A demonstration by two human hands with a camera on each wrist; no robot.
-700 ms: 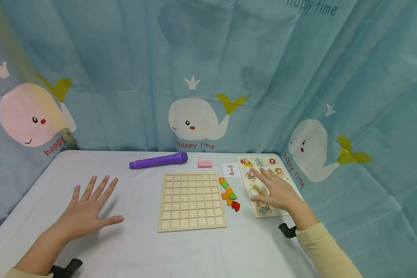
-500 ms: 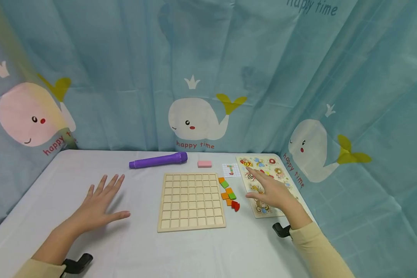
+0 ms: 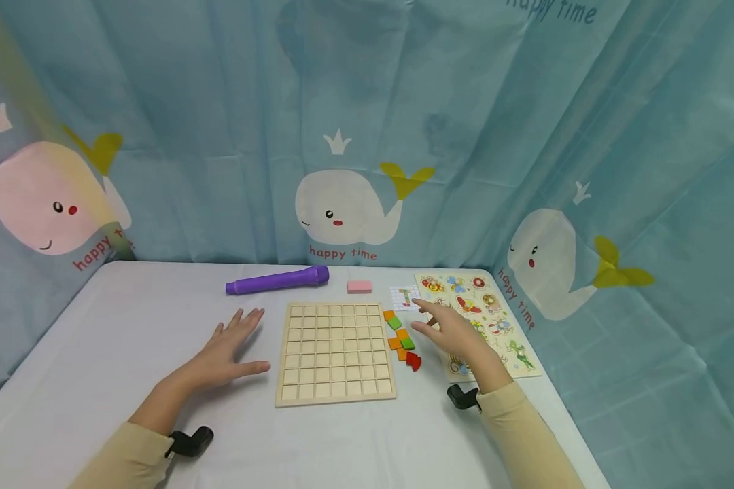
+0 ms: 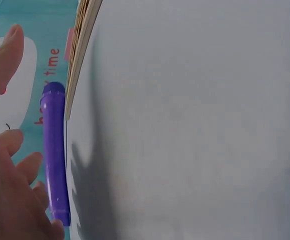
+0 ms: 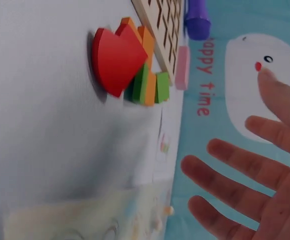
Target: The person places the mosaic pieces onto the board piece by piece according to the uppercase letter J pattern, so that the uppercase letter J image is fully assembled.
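Observation:
My left hand (image 3: 223,356) hovers over the white table, fingers spread and holding nothing, just left of a wooden grid board (image 3: 336,353) with square recesses. To the board's right lie several small orange tiles (image 3: 394,343) and green tiles (image 3: 407,343), along with red pieces (image 3: 413,361) that have curved edges. My right hand (image 3: 459,336) is beside these pieces, above the left part of an insect picture board (image 3: 504,305). Its fingers are relaxed and slightly bent, with nothing in them. In the right wrist view, the red piece (image 5: 116,60) lies clear of the fingertips.
A purple toy microphone (image 3: 278,280) lies behind the grid board, near the table's back edge. Next to it are a pink block (image 3: 359,287) and a small pattern card (image 3: 404,296). A blue whale-print curtain (image 3: 220,170) closes off the back and right side.
Both hands have moved inward: my left hand rightward toward the grid board, my right hand leftward toward the coloured pieces, uncovering more of the picture board. The objects on the table have stayed put.

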